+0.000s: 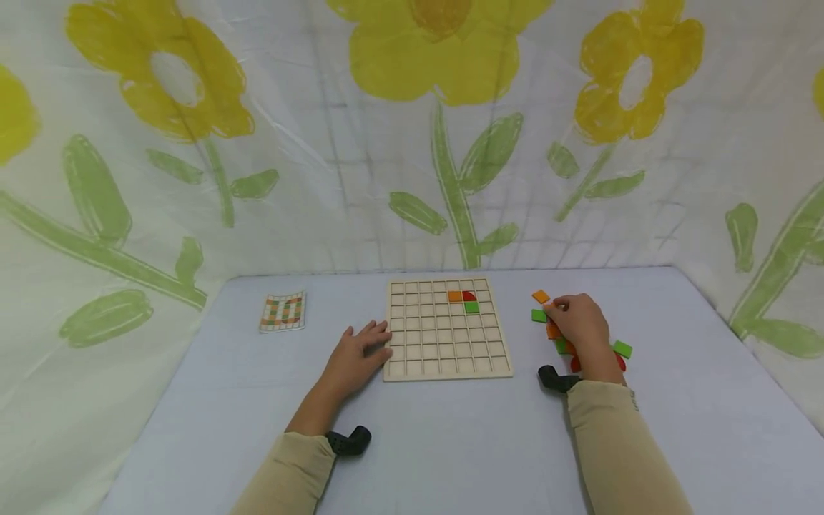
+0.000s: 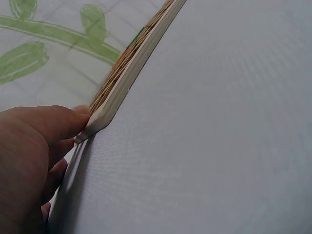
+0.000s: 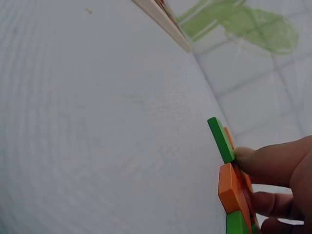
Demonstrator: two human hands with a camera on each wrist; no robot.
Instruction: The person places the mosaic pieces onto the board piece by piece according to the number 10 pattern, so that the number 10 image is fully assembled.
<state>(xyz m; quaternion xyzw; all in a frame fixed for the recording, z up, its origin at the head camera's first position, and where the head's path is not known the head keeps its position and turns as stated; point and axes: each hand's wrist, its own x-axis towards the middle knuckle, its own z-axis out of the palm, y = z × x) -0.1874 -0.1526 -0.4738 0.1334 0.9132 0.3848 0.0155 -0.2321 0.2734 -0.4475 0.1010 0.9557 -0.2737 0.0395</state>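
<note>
A pale wooden grid board point(image 1: 425, 332) lies on the table, with an orange square tile point(image 1: 455, 296), a red rounded tile point(image 1: 469, 295) and a green square tile point(image 1: 472, 307) in its upper right cells. My left hand point(image 1: 354, 361) rests at the board's left edge, fingers spread; in the left wrist view its thumb point(image 2: 68, 122) touches the near corner. Over a loose pile of tiles to the right, my right hand point(image 1: 582, 325) reaches down with bent fingers. Its thumb point(image 3: 263, 161) is right at a green tile point(image 3: 222, 141). Whether it pinches a tile, I cannot tell.
A small card point(image 1: 283, 312) with a coloured grid pattern lies at the back left of the table. Around the right hand are a loose orange tile point(image 1: 541, 295), a green tile point(image 1: 622, 349) and red pieces point(image 1: 575, 363). A flowered curtain point(image 1: 412, 179) hangs behind.
</note>
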